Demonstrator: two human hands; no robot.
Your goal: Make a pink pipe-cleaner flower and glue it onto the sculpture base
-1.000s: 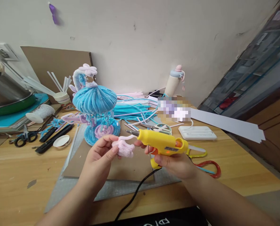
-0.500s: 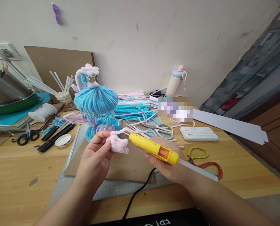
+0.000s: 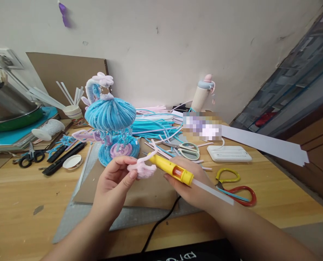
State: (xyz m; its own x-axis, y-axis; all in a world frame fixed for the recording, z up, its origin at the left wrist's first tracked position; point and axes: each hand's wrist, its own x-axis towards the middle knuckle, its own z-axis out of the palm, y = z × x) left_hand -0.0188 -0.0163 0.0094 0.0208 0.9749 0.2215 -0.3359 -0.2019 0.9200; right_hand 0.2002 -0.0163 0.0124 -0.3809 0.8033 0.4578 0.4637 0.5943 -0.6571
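My left hand (image 3: 115, 185) pinches a small pink bundle of fuzzy pipe cleaner (image 3: 143, 169) between thumb and fingers, with one loose strand sticking up to the right. In my right hand (image 3: 188, 181) is a yellow hot glue gun (image 3: 170, 168), a clear glue stick (image 3: 214, 192) jutting from its back. The gun's nozzle points left and lies close behind the pink bundle; whether they touch I cannot tell. Just beyond my hands stands a blue and pink pipe-cleaner lamp-like craft (image 3: 111, 114) with a domed top and a coiled round base.
A brown cardboard sheet (image 3: 96, 185) lies on a grey cutting mat (image 3: 66, 221) below my hands. Red-and-yellow scissors (image 3: 241, 195) and a white power-bank-like box (image 3: 229, 154) lie to the right. Blue pipe cleaners (image 3: 153, 128) are piled behind. A black cord (image 3: 157, 226) runs toward the front.
The glue gun has moved left and slightly down, its nozzle now behind the pink bundle. My left hand has shifted a little right and turned the bundle, its loose strand now pointing higher.
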